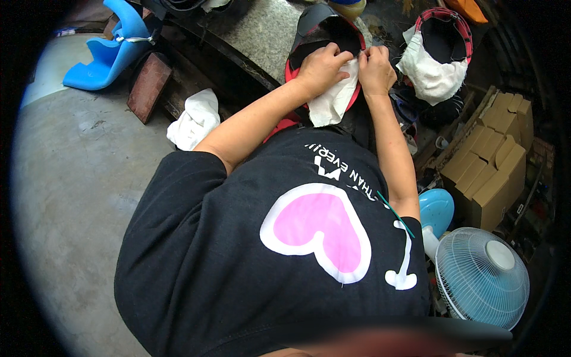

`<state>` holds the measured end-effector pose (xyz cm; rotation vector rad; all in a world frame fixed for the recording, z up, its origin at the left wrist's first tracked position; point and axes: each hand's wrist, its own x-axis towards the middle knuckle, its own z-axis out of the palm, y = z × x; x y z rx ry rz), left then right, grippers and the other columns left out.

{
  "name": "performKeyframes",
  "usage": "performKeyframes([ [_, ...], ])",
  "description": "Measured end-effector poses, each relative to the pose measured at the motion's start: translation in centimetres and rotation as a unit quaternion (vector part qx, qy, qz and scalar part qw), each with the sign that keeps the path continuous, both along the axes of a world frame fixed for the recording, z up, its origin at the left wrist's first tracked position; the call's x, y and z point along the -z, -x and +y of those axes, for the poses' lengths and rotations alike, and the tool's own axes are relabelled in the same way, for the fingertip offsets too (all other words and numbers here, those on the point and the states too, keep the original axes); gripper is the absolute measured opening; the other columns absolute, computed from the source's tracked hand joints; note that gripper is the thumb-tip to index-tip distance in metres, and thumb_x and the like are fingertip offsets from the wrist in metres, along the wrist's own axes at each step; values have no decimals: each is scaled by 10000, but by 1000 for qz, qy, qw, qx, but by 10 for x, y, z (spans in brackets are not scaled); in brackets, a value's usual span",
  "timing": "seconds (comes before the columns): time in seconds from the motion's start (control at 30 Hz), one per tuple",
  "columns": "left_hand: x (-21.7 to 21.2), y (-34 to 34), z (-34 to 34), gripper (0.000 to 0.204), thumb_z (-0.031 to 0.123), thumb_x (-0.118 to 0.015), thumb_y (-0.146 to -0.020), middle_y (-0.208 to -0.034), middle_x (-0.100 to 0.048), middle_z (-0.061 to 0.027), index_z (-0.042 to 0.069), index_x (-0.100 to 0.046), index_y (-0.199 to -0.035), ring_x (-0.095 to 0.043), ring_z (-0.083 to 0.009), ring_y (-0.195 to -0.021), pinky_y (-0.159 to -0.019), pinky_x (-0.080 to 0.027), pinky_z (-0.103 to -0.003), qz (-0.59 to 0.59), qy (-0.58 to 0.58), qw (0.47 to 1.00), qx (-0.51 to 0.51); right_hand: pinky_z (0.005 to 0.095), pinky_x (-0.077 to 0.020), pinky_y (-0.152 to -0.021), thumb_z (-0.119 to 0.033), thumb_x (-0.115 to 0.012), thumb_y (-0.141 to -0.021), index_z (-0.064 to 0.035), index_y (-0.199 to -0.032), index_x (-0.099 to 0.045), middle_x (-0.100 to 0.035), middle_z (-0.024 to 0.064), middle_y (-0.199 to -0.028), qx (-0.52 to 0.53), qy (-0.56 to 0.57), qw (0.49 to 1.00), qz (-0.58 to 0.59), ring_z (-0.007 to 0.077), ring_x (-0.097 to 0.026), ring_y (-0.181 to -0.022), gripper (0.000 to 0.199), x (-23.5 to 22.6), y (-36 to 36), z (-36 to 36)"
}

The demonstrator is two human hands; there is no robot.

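Observation:
In front of me a black cap-like piece of headgear with a red rim (328, 31) lies with its hollow side toward me. A white cloth (328, 107) hangs out over its near side. My left hand (324, 68) is closed, its bent fingers and thumb on the cloth inside the rim. At the right part of the rim my right hand (377, 71) pinches the cloth against the edge. Both hands are close together, and the fingertips partly hide what they grip.
To the right sits a second red-rimmed headgear (445, 37) draped with white cloth (437, 74). Cardboard boxes (491, 169) and a fan (483, 276) stand at my right. On the left are a crumpled white cloth (195, 120) and a blue plastic piece (113, 53). The grey worktop (262, 33) extends beyond my left hand.

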<state>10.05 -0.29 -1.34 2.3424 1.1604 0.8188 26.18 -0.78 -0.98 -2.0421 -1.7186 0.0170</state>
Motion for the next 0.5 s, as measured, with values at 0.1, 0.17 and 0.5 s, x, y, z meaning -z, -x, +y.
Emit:
performKeyframes([
  [0.1, 3, -1, -2, 367, 262, -750, -766, -980, -574, -100, 152, -653, -1102, -620, -297, -904, -774, -528, -406, 29, -17, 999, 2, 437, -507, -667, -332, -680, -840, -120, -816, -643, -631, 71, -928, 14, -1, 1000, -6, 319, -653, -777, 217, 2, -8, -2],
  [0.17, 3, -2, -2, 383, 273, -735, -778, -979, -569, -105, 158, -654, -1134, -614, -301, -908, -778, -525, -418, 49, -11, 999, 6, 433, -502, -664, -337, -691, -836, -115, -818, -640, -637, 73, -919, 48, 5, 999, 17, 328, -651, -778, 229, -2, -18, -1],
  [0.5, -9, -9, 6, 444, 316, -653, -823, -1033, -523, -147, 281, -611, -1263, -615, -323, -912, -782, -525, -429, 147, 64, 987, 26, 325, -507, -684, -249, -771, -773, -76, -1206, -567, -681, 51, -799, 6, 104, 978, 178, 180, -667, -732, 509, 1, -20, -3],
])
